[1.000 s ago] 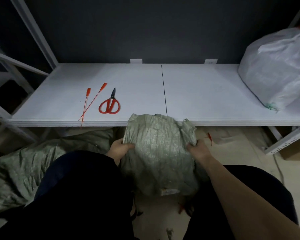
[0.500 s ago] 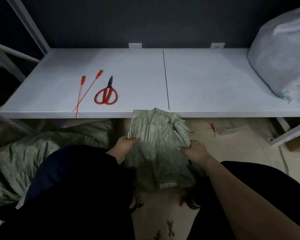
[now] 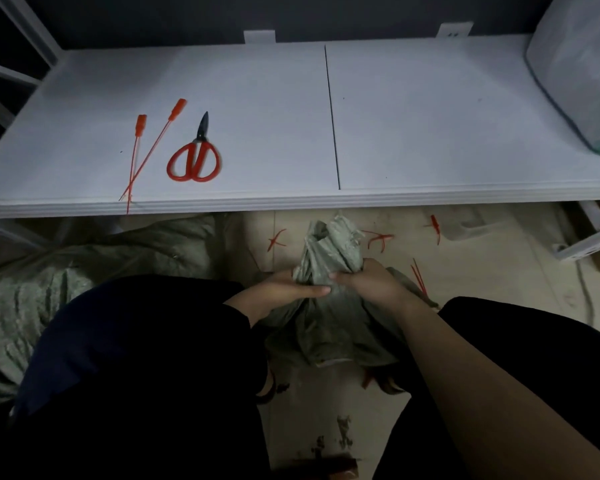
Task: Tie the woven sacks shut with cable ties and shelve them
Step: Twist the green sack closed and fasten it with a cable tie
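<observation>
Both hands are bunched round the neck of a grey-green woven sack (image 3: 329, 317), down on the floor between the person's knees. The left hand (image 3: 284, 294) lies flatter, fingers (image 3: 312, 291) together and pressed along the gathered cloth; the right hand (image 3: 371, 284) is curled tight round the same neck, the two touching. Above the fingers the mouth stands up in a crumpled, pleated tuft pointing away toward the shelf (image 3: 430, 133), so the sack's long axis runs up and away from the person. Below the fingers the body sags wide and wrinkled, dull, coarse weave.

Beyond the fingers, on the smooth white shelf, two thin red cable ties (image 3: 146, 150) lie crossed at their tips, just beside red-handled scissors (image 3: 194, 157) with short dark blades. Red offcuts (image 3: 378, 239) litter the pale floor near the tuft. A white sack (image 3: 575, 74) sits far right on the shelf; another green sack (image 3: 49, 292) slumps left.
</observation>
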